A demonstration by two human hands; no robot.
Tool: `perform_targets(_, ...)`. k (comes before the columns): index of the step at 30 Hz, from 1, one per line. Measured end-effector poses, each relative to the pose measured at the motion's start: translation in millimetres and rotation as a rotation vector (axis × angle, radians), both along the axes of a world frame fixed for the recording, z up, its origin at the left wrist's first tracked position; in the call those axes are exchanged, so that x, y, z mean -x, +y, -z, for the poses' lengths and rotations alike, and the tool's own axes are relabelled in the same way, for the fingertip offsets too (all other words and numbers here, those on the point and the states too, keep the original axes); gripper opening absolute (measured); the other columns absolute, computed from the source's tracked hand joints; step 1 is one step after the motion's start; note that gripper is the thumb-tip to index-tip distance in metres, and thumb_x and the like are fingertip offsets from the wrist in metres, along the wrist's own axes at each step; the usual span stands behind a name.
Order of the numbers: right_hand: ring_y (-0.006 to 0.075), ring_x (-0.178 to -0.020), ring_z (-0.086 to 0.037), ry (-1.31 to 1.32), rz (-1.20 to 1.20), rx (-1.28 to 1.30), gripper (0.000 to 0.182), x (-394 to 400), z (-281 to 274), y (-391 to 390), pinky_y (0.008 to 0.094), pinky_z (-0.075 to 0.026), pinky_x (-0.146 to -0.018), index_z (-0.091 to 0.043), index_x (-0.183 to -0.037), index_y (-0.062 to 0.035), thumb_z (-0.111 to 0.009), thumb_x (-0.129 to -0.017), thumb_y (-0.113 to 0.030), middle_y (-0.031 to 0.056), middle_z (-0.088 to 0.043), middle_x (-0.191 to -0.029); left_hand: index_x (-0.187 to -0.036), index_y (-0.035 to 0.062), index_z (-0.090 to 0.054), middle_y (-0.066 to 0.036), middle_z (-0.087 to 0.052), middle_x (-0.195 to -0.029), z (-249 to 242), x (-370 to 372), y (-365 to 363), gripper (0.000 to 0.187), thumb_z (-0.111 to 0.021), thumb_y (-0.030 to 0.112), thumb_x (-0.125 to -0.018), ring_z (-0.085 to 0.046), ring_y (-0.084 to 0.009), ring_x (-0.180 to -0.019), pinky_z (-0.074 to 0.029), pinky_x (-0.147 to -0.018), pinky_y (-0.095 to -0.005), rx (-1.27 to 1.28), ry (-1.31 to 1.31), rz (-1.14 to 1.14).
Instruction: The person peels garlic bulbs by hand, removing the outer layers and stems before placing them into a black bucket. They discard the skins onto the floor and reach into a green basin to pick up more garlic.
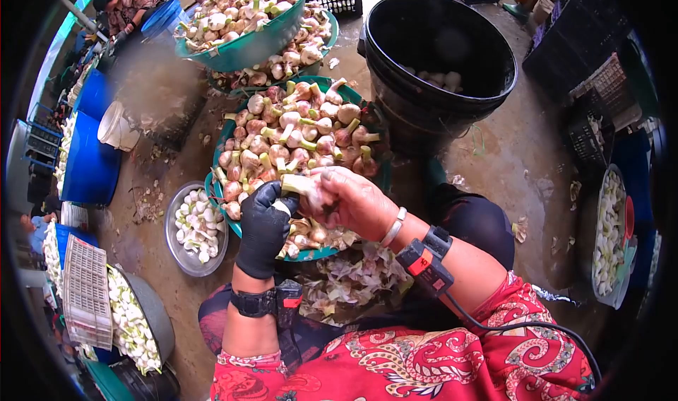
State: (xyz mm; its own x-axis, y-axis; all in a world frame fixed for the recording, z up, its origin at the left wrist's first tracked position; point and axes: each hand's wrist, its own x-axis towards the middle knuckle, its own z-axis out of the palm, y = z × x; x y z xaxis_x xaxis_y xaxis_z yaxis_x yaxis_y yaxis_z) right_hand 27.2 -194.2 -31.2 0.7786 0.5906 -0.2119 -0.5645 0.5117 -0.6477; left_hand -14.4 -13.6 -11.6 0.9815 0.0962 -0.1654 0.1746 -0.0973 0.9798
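My right hand (pixel 346 197), bare with a pale bangle at the wrist, is closed around a garlic bulb (pixel 298 183) whose cut stem points left. Much of that bulb is hidden by the fingers and loose skin. Close against it, my left hand (pixel 265 221) wears a black glove, its fingers curled around a whitish piece of garlic (pixel 285 206). Both hands are over the near side of a green basin (pixel 385 178) heaped with unpeeled garlic bulbs (pixel 282 143). To the left, a metal bowl (pixel 174 242) holds peeled white cloves (pixel 198 221).
A tall black bucket (pixel 424 115) with some pale bulbs inside stands beyond the basin. Papery garlic skins (pixel 353 281) lie in front of me. Another garlic-filled green basin (pixel 258 51) sits behind. Blue tubs (pixel 92 164) and a crate (pixel 86 291) line the left. Another person (pixel 131 9) works at the back left.
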Motion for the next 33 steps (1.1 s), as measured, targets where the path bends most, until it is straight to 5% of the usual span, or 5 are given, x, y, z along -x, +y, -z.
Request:
perform_targets(12, 0.0184, -0.059, -0.059, 0.219, -0.401, -0.085, 0.037, -15.4, 0.0, -14.2, 0.0248, -0.045, -0.047, -0.058, -0.094, -0.006, -0.042, -0.091, -0.039, 0.0043, -0.059, -0.07, -0.107, -0.0028, -0.064, -0.005, -0.066, -0.1, 4.8, 4.4, -14.0, 0.026, -0.062, 0.0, -0.082, -0.061, -0.0125, -0.089, -0.05, -0.08, -0.0286, 0.25, -0.034, -0.016)
perform_targets(16, 0.0212, -0.061, -0.064, 0.318, -0.736, -0.148, 0.039, -1.5, 6.0, -9.4, 0.0266, -0.049, -0.047, -0.058, -0.1, -0.0049, -0.047, -0.089, -0.041, 0.0087, -0.065, -0.077, -0.088, -0.0016, -0.062, -0.011, -0.058, -0.08, 1.4, -2.0, -4.7, 0.014, -0.059, 0.0, -0.074, -0.059, -0.0191, -0.074, -0.048, -0.069, -0.0312, -0.506, -0.378, 0.186)
perform_targets(21, 0.0208, -0.065, -0.065, 0.201, -0.491, -0.152, 0.032, -10.8, -3.5, -17.8, 0.0245, -0.052, -0.051, -0.059, -0.102, -0.0035, -0.054, -0.09, -0.032, 0.0079, -0.065, -0.08, -0.138, -0.0007, -0.04, -0.006, -0.061, -0.105, 7.1, -0.3, -7.3, 0.047, -0.051, 0.006, -0.093, -0.06, -0.0132, -0.092, -0.049, -0.08, -0.0249, 0.004, -0.132, 0.053)
perform_targets(25, 0.0194, -0.07, -0.064, 0.173, -0.308, -0.076, 0.03, -17.1, -0.9, -20.9, 0.029, -0.054, -0.059, -0.058, -0.106, -0.0052, -0.054, -0.091, -0.031, 0.0063, -0.064, -0.083, -0.126, -0.0022, -0.052, -0.01, -0.062, -0.115, -9.7, 8.0, -12.2, 0.04, -0.058, 0.004, -0.088, -0.062, -0.0162, -0.098, -0.052, -0.081, -0.0291, 0.527, 0.054, 0.076)
perform_targets(33, 0.0105, -0.065, -0.058, -0.201, -0.007, 0.27, 0.023, -3.8, -3.0, -0.2, 0.0289, -0.051, -0.061, -0.059, -0.111, -0.0067, -0.056, -0.093, -0.021, 0.0023, -0.063, -0.08, -0.107, -0.0005, -0.058, -0.008, -0.066, -0.093, -0.9, 4.8, -9.5, 0.021, -0.059, 0.012, -0.091, -0.065, -0.0166, -0.075, -0.053, -0.068, -0.0281, 0.232, 0.014, -0.035)
